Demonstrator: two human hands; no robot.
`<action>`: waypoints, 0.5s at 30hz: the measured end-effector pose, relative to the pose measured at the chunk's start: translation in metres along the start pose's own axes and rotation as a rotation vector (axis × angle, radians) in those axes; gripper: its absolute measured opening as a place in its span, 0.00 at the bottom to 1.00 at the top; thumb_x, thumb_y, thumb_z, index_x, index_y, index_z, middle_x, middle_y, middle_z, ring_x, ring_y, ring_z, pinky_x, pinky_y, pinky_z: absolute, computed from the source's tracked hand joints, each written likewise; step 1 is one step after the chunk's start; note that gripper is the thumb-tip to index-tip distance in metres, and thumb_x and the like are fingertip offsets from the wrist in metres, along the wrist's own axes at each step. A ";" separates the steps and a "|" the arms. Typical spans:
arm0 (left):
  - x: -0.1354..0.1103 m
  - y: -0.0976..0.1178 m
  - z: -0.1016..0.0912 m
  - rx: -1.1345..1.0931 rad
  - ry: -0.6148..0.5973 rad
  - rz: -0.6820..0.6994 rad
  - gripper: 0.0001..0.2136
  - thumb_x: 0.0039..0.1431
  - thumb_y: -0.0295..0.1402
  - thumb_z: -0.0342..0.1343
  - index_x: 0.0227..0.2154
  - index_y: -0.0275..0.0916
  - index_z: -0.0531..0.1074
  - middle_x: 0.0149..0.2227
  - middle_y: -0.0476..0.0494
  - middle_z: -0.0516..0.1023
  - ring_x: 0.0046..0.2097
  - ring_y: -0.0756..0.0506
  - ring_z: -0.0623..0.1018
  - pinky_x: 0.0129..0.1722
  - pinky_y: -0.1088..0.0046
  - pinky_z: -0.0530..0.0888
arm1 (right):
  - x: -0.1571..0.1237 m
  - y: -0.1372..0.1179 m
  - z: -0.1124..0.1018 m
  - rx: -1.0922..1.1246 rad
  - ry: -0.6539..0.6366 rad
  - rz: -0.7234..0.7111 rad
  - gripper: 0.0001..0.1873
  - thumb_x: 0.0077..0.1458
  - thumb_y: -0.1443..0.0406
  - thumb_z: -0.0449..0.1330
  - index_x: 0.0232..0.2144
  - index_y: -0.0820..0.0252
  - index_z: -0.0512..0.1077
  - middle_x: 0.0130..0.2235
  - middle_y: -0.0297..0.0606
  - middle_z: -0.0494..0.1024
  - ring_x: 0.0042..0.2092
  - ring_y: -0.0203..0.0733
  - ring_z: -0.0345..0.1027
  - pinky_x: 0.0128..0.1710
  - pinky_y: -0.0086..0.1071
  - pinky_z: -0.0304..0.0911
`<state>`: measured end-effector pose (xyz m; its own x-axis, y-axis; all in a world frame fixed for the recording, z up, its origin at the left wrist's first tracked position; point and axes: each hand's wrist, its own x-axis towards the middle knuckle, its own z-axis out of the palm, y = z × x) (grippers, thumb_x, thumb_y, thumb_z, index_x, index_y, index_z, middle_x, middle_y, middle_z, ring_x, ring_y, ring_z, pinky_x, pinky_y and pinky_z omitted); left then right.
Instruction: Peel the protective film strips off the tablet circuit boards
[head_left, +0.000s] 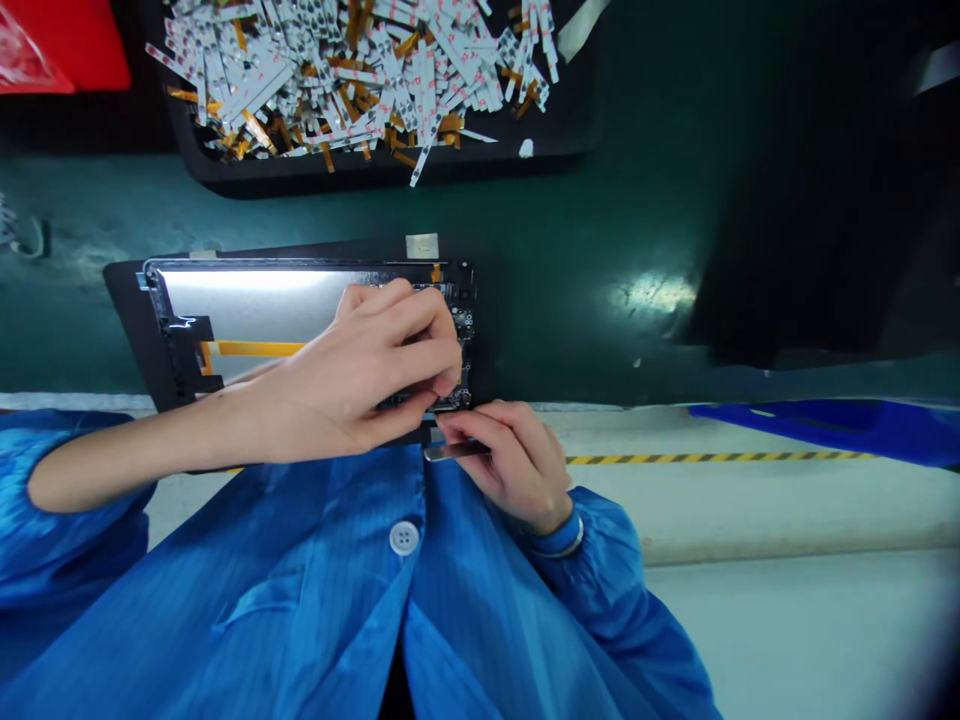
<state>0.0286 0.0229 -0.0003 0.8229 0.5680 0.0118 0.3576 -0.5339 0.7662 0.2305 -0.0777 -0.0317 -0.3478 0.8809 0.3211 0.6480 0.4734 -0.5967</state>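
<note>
- We have a flat black-and-silver electronic device on a black mat.
- Our left hand overlies it; we cannot tell its grip.
- Our right hand clasps a slim silver metal tool.

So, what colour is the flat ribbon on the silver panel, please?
Flat ribbon: yellow-orange, in the head view.

Work coat: blue, lightly glossy, with fine darker stripes; slanted welt on the wearer's left front; lapels folded, dark within the opening. Button: round, white, centre front. Left sleeve and right sleeve: blue, loose, gathered. Wristband: blue, pale-edged, right wrist. Left hand, right hand: bare.
</note>
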 end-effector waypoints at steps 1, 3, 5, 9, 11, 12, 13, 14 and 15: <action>0.000 0.000 0.000 -0.007 0.000 -0.004 0.05 0.65 0.25 0.49 0.35 0.39 0.69 0.39 0.44 0.69 0.41 0.43 0.68 0.39 0.63 0.58 | 0.001 0.002 -0.002 0.010 -0.036 -0.031 0.05 0.65 0.68 0.57 0.43 0.63 0.72 0.35 0.36 0.77 0.34 0.34 0.72 0.33 0.25 0.70; 0.000 -0.001 0.000 -0.016 0.005 -0.006 0.05 0.65 0.25 0.49 0.36 0.39 0.69 0.40 0.44 0.69 0.42 0.43 0.68 0.39 0.63 0.59 | 0.004 0.005 -0.005 0.026 -0.084 -0.077 0.07 0.67 0.67 0.55 0.42 0.66 0.72 0.35 0.38 0.77 0.35 0.34 0.72 0.31 0.25 0.70; 0.000 -0.001 0.000 -0.017 0.012 -0.004 0.05 0.66 0.26 0.49 0.36 0.39 0.69 0.40 0.44 0.69 0.42 0.43 0.68 0.40 0.63 0.59 | 0.006 0.006 -0.007 0.027 -0.091 -0.092 0.08 0.67 0.67 0.54 0.42 0.67 0.72 0.35 0.39 0.77 0.35 0.35 0.72 0.31 0.26 0.70; 0.001 -0.001 0.001 -0.006 0.004 0.003 0.05 0.65 0.25 0.49 0.35 0.39 0.68 0.40 0.44 0.69 0.41 0.43 0.68 0.39 0.63 0.58 | 0.003 0.003 -0.002 -0.017 -0.024 -0.071 0.05 0.64 0.70 0.58 0.42 0.66 0.72 0.36 0.38 0.77 0.34 0.34 0.71 0.34 0.25 0.71; 0.001 -0.001 0.002 0.007 0.002 0.008 0.05 0.65 0.25 0.50 0.35 0.39 0.68 0.39 0.44 0.68 0.41 0.42 0.67 0.38 0.64 0.58 | 0.000 0.002 0.002 -0.028 0.011 -0.063 0.05 0.63 0.71 0.59 0.42 0.66 0.72 0.35 0.37 0.77 0.34 0.34 0.71 0.35 0.25 0.71; 0.001 -0.001 0.002 0.013 0.002 0.010 0.05 0.65 0.25 0.50 0.35 0.39 0.68 0.39 0.44 0.68 0.41 0.42 0.67 0.38 0.64 0.58 | -0.001 0.002 0.003 -0.033 0.025 -0.058 0.05 0.63 0.71 0.59 0.42 0.65 0.72 0.35 0.37 0.77 0.34 0.34 0.72 0.35 0.25 0.71; 0.001 -0.001 0.002 0.016 0.001 0.011 0.05 0.64 0.24 0.50 0.35 0.39 0.68 0.40 0.44 0.68 0.41 0.42 0.67 0.38 0.63 0.58 | -0.002 0.002 0.004 -0.037 0.032 -0.054 0.05 0.63 0.71 0.59 0.42 0.65 0.72 0.35 0.37 0.77 0.34 0.34 0.72 0.35 0.25 0.71; 0.001 -0.001 0.002 0.014 -0.002 0.011 0.05 0.65 0.24 0.50 0.35 0.39 0.67 0.39 0.45 0.68 0.41 0.42 0.67 0.38 0.63 0.57 | -0.002 0.003 0.004 -0.038 0.033 -0.052 0.05 0.63 0.71 0.59 0.42 0.64 0.72 0.35 0.37 0.77 0.34 0.34 0.72 0.35 0.26 0.71; 0.001 -0.001 0.002 0.010 -0.006 0.010 0.05 0.65 0.24 0.50 0.35 0.39 0.67 0.39 0.45 0.68 0.41 0.43 0.67 0.38 0.63 0.57 | -0.002 0.004 0.004 -0.035 0.029 -0.056 0.05 0.64 0.71 0.59 0.43 0.63 0.72 0.35 0.37 0.78 0.34 0.34 0.72 0.35 0.27 0.71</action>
<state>0.0293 0.0231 -0.0025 0.8290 0.5591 0.0156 0.3537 -0.5457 0.7597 0.2310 -0.0776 -0.0376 -0.3646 0.8523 0.3749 0.6517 0.5212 -0.5510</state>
